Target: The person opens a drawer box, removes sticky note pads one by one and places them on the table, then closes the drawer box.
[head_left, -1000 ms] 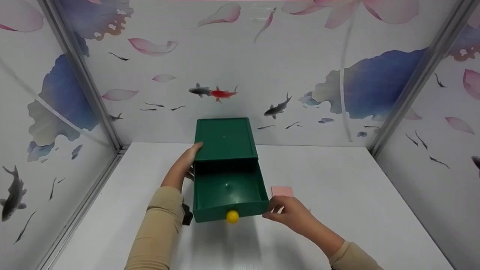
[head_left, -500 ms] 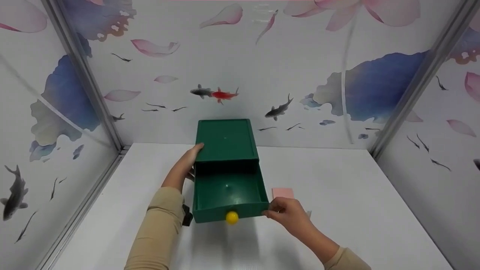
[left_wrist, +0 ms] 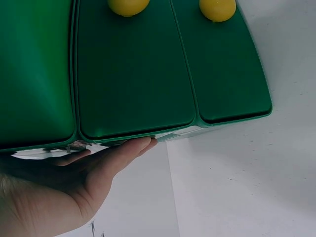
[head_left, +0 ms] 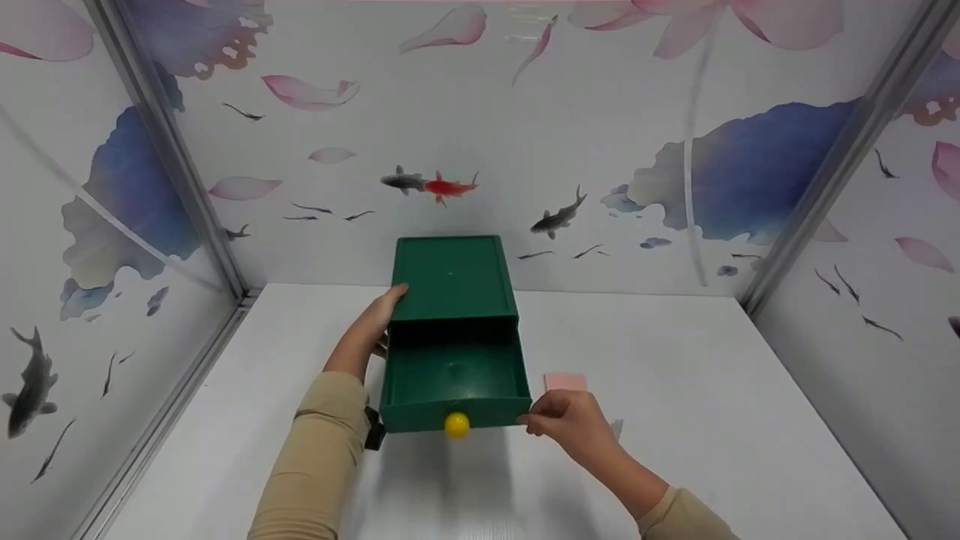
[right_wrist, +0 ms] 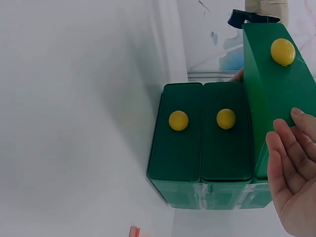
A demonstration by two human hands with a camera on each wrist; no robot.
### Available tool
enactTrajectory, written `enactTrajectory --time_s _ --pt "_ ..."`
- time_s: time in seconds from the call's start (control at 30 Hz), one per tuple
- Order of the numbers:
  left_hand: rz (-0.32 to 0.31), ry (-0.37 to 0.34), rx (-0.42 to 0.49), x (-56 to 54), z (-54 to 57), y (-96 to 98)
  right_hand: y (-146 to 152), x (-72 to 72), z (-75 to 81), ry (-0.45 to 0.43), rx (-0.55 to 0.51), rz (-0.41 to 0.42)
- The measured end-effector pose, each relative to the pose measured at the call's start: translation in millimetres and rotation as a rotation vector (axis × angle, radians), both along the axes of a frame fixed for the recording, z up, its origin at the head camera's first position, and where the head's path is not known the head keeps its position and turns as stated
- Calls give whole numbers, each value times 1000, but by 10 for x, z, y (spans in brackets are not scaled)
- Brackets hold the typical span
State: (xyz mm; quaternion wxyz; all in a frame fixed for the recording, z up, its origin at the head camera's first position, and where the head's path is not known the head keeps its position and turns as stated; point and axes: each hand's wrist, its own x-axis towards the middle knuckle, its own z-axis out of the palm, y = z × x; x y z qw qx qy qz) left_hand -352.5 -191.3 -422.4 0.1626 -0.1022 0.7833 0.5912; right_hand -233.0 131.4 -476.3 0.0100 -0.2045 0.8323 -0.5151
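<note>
A green cabinet (head_left: 452, 277) has several stacked drawers with round yellow knobs; its top drawer (head_left: 454, 375) is pulled out and nothing lies in the visible part. My left hand (head_left: 373, 322) rests against the cabinet's left side, its thumb on the top edge. In the left wrist view, fairly straight fingers lie along that side, below two shut lower drawers (left_wrist: 136, 74). With thumb and fingertips, my right hand (head_left: 574, 424) pinches the front right corner of the top drawer. The right wrist view shows the thumb on the drawer's front, beside its yellow knob (right_wrist: 283, 52).
A pink square pad (head_left: 565, 382) lies on the white table (head_left: 660, 352), just beyond my right hand. Partly hidden behind that hand is a small greyish thing (head_left: 617, 428). Patterned walls (head_left: 480, 112) stand at the back and both sides, close behind the cabinet.
The top drawer's front has shifted slightly left and inward, with my right hand moving along with it. My left hand stays in place on the cabinet.
</note>
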Motion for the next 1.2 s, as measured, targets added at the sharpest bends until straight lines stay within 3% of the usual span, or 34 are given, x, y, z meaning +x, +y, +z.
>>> enactTrajectory --time_s 0.6,1.2 --pt "-4 0 -33 16 41 7 -102 -175 21 61 -12 -29" --pt "-8 -24 -33 -16 4 -18 -193 -367 40 -53 -99 -140"
